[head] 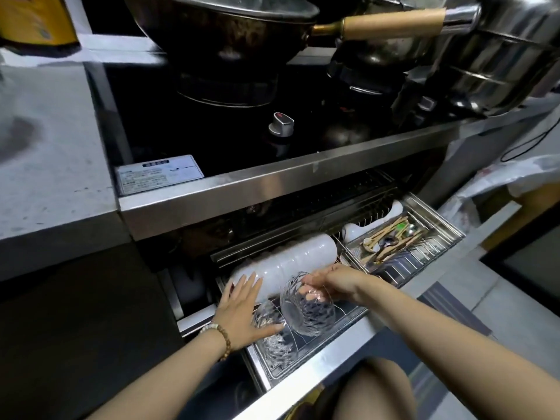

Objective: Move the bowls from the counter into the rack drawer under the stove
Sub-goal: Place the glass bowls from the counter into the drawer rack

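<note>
The rack drawer (pixel 330 356) under the stove is pulled out. My right hand (pixel 333 281) grips the rim of a clear cut-glass bowl (pixel 306 310), tilted on its side just above the wire rack. Two more glass bowls (pixel 272 338) stand on edge at the drawer's near left. My left hand (pixel 242 307) is spread with straight fingers, its thumb touching these bowls and its fingertips against a row of white bowls (pixel 288 265) stacked on their sides behind.
A cutlery tray (pixel 406 241) with spoons and chopsticks fills the drawer's right part. Above, the black stove (pixel 242 140) carries a wok (pixel 230 28) with a wooden handle and steel pots (pixel 500 59). The grey counter (pixel 45 147) lies left. My knee (pixel 391 392) is below the drawer.
</note>
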The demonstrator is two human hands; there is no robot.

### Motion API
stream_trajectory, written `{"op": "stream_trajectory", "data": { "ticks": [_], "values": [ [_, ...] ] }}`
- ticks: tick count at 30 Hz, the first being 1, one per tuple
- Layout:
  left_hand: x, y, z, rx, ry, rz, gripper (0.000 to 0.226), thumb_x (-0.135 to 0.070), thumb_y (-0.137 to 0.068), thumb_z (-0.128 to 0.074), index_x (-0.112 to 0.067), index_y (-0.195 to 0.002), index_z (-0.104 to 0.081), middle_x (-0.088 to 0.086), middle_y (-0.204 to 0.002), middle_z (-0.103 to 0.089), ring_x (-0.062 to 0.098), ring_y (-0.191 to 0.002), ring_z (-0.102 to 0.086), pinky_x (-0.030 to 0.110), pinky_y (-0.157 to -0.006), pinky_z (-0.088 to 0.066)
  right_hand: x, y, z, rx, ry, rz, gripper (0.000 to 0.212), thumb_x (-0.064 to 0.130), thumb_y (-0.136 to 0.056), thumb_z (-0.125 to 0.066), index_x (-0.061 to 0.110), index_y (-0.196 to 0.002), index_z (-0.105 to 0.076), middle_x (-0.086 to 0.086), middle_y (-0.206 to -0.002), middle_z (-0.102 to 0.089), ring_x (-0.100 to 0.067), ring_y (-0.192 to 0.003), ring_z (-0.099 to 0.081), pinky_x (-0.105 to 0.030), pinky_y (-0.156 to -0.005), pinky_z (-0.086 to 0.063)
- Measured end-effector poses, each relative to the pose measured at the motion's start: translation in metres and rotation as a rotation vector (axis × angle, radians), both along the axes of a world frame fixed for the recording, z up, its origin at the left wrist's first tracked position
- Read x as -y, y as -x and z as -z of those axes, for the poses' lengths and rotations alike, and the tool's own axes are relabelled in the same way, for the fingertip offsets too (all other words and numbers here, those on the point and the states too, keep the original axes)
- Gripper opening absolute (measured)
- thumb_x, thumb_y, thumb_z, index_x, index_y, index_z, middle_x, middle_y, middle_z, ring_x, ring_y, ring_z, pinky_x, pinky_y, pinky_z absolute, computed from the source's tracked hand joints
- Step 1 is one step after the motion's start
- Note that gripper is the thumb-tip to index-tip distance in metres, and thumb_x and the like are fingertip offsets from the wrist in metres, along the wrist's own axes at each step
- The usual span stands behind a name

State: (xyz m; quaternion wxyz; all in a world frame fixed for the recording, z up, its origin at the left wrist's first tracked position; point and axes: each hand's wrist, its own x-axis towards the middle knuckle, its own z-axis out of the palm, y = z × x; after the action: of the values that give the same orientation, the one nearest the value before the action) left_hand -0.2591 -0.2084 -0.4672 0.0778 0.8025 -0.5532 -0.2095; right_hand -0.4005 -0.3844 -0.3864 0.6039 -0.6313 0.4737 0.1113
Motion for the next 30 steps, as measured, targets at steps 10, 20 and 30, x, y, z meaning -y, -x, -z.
{"op": "stream_trajectory", "data": {
  "ticks": [10, 20, 30],
  "values": [
    [0.005, 0.005, 0.008, 0.143, 0.022, -0.055, 0.133, -0.099, -0.045, -0.008, -0.019, -0.149, 0.01, -0.004, -0.157, 0.018, 0.021, -0.144, 0.018, 0.037, -0.099, 0.036, 0.007, -0.029, 0.034, -0.122, -0.239, -0.044, 0.018, 0.015, -0.1, -0.042, 0.011, -0.094, -0.058, 0.01, -0.06, -0.072, 0.002, -0.048, -0.064, -0.011, -0.045, -0.047],
    [0.006, 0.005, 0.015, 0.162, 0.036, -0.062, 0.129, -0.099, -0.047, -0.009, -0.021, -0.149, 0.012, -0.005, -0.156, 0.02, 0.024, -0.144, 0.02, 0.043, -0.104, 0.031, -0.002, -0.035, 0.059, -0.205, -0.249, -0.13, 0.022, 0.015, -0.099, -0.042, 0.016, -0.088, -0.061, 0.009, -0.061, -0.072, -0.002, -0.062, -0.062, -0.018, -0.056, -0.048],
    [0.006, 0.004, 0.016, 0.163, 0.042, -0.063, 0.128, -0.099, -0.048, -0.008, -0.021, -0.148, 0.011, -0.006, -0.154, 0.022, 0.023, -0.144, 0.019, 0.041, -0.102, 0.033, 0.002, -0.033, 0.064, -0.193, -0.325, -0.157, 0.023, 0.01, -0.097, -0.044, 0.01, -0.082, -0.061, 0.003, -0.061, -0.072, -0.005, -0.054, -0.066, -0.02, -0.057, -0.055]
  ]
}}
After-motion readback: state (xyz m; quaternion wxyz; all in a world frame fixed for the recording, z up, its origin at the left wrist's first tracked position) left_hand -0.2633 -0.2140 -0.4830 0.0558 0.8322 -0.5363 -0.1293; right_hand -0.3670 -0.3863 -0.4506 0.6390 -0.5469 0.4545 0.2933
